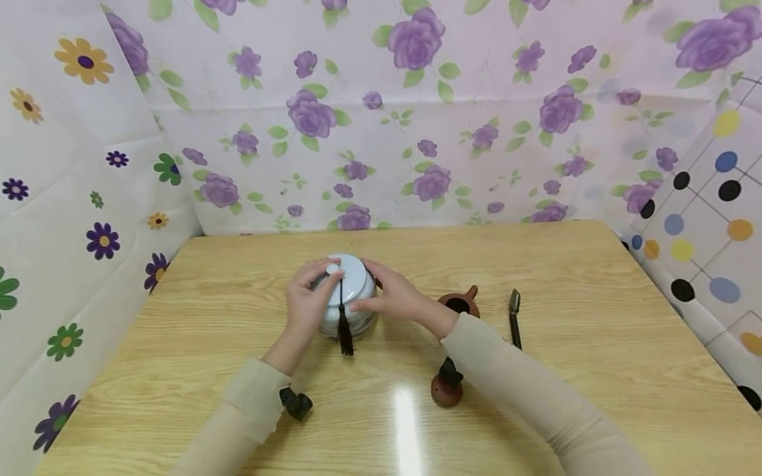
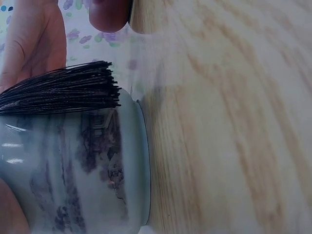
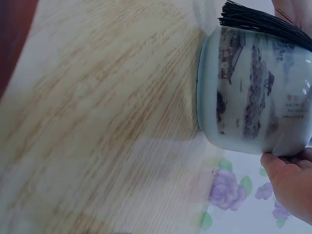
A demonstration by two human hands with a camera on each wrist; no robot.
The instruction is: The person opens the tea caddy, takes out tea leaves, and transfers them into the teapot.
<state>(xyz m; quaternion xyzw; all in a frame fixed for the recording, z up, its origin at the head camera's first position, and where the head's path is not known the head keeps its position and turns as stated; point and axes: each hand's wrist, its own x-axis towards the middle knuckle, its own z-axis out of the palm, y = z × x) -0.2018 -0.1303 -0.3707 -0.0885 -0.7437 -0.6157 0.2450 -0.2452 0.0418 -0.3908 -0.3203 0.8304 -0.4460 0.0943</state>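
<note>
A pale porcelain jar (image 1: 351,322) with a round lid (image 1: 352,277) stands upright on the table. From the lid's white knob (image 1: 332,268) a dark tassel (image 1: 345,334) hangs down the front. My left hand (image 1: 308,297) pinches the knob between thumb and fingers. Curved round the jar's right side, my right hand (image 1: 401,297) grips it, some fingers hidden behind. The left wrist view shows the tassel (image 2: 63,90) against the painted jar wall (image 2: 97,170). In the right wrist view the jar (image 3: 258,92) has its base on the table, and the tassel (image 3: 263,22) crosses it.
Right of the jar, a reddish-brown clay teapot (image 1: 470,302) is partly behind my right forearm. A small round clay piece (image 1: 446,395) lies nearer me, beneath the dark wrist camera (image 1: 450,372). Farther right lies a dark-handled tool (image 1: 514,317). Flowered cloth (image 1: 417,132) hangs behind the table.
</note>
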